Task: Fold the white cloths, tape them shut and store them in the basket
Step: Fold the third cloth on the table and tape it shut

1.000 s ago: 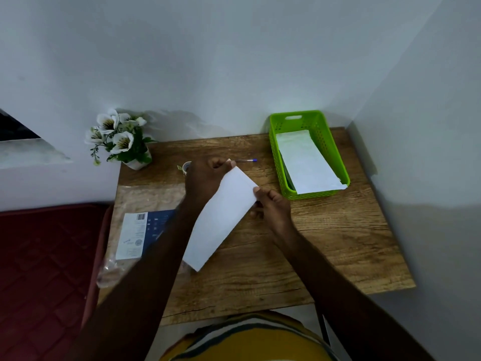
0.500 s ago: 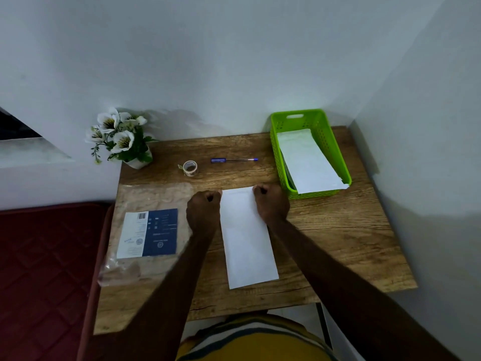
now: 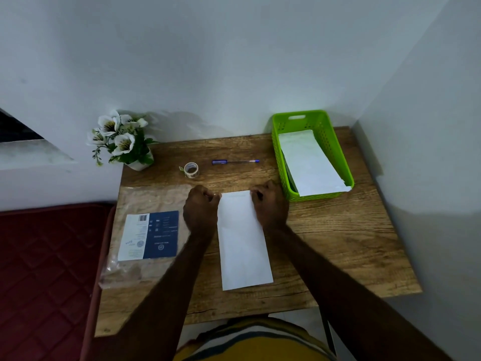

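Note:
A long white cloth (image 3: 242,243) lies flat on the wooden table (image 3: 338,243), running from mid-table toward me. My left hand (image 3: 201,212) pinches its far left corner and my right hand (image 3: 269,204) pinches its far right corner, both with curled fingers. A green basket (image 3: 279,162) stands at the back right with a folded white cloth (image 3: 309,162) lying in it, one end resting over the near rim. A small roll of tape (image 3: 191,169) stands behind my left hand.
A blue pen (image 3: 234,162) lies near the back edge. A clear plastic packet with a blue and white label (image 3: 149,235) covers the table's left side. A pot of white flowers (image 3: 122,140) stands at the back left. Walls close the back and right.
The cloth was held tilted in the air; it now lies flat and straight on the table. Both hands came down to its far corners and have stayed there.

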The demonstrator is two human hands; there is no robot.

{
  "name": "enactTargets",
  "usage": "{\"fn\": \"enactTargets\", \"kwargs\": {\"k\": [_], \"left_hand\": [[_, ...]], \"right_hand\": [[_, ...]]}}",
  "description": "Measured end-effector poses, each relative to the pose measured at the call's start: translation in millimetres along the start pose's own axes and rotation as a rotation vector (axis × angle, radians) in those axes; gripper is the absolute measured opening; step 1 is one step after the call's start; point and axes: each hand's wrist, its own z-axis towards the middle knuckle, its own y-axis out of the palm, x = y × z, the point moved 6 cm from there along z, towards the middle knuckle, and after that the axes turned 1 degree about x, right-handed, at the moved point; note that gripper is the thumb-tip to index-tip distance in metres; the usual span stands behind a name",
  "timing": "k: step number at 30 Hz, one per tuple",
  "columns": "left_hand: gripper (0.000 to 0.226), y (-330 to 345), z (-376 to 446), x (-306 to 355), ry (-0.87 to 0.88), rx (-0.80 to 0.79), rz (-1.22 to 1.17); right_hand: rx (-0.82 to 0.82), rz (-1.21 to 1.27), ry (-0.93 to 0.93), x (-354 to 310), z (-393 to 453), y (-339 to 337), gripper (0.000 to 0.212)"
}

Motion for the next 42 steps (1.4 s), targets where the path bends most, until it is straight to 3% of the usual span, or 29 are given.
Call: {"fn": "enactTargets", "kwargs": {"k": [6, 12, 18, 22, 33, 42], "left_hand": [[0.032, -31, 30, -3, -0.112, 0.198, -0.071], [0.044, -39, 72, -11, -0.308, 0.15, 0.023], [0.051, -30, 92, -8, -0.285, 0.021, 0.073], [0.038, -27, 98, -4, -0.224, 0.01, 0.138], [0.034, -24, 93, 6, -0.155, 0.018, 0.202], [0.026, -25, 51, 29, 0.251, -0.022, -0.008]], "right_hand": [[-0.02, 0.003, -0.015, 3, 1, 4, 0.02], [0.047, 0.022, -0.047, 1, -3, 1, 0.014], [0.076, 0.044, -0.064, 2, -4, 0, 0.01], [0.082, 0.045, -0.057, 2, -5, 1, 0.009], [0.082, 0.037, -0.078, 4, -4, 3, 0.011], [0.065, 0.101, -0.035, -2, -2, -2, 0.013]]}}
